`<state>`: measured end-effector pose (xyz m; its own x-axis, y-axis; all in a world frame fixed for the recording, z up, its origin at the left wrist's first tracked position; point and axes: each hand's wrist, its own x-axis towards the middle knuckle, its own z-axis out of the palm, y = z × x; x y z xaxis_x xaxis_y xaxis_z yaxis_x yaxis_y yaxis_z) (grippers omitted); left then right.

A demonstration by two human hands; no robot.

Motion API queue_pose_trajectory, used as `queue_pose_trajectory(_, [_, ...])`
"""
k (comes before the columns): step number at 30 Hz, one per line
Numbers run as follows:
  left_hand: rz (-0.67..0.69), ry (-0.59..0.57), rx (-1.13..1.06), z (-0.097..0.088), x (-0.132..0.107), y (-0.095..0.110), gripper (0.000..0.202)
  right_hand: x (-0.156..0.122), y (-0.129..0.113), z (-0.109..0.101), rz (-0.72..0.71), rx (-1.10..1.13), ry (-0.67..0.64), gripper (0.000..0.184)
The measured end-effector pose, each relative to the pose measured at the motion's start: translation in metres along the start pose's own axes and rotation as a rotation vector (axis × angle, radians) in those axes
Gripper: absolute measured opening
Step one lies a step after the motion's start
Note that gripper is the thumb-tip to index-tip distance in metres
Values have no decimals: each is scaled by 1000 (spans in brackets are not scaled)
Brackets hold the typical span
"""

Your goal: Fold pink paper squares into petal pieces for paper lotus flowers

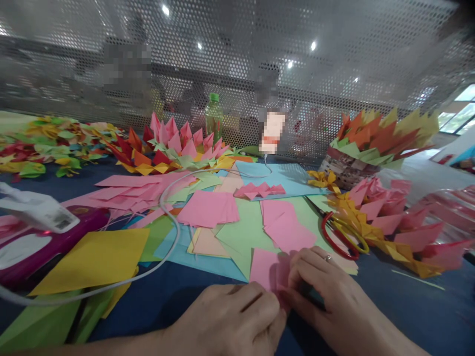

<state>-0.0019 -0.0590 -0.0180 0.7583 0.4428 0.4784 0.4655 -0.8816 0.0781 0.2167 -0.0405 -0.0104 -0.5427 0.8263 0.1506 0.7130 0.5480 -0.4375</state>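
Note:
Both my hands meet at the near edge of the blue table over one small pink paper square (266,269). My left hand (230,319) is curled, its fingertips pinching the paper's near right corner. My right hand (326,291), with a ring on one finger, presses the same paper's right side with bent fingers. The paper is partly folded and lies on the table among other loose sheets.
Loose pink (208,208), green (245,230) and yellow sheets (94,257) cover the table. Red-handled scissors (339,235) lie right of the sheets. A white cable (163,247) loops from a magenta device (40,242). Folded paper flowers (178,146), a basket (351,170) and a bottle (214,116) stand behind.

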Motion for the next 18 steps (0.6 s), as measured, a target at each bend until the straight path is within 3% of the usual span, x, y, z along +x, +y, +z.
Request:
queue_pose_trajectory(12, [-17,-41,11,8,-3,0,35,0,0,2,-11,-18,21,18])
queue_pose_trajectory(18, [39,32,-3,6,-2,-3,40,0,2,1,35,-14,2,14])
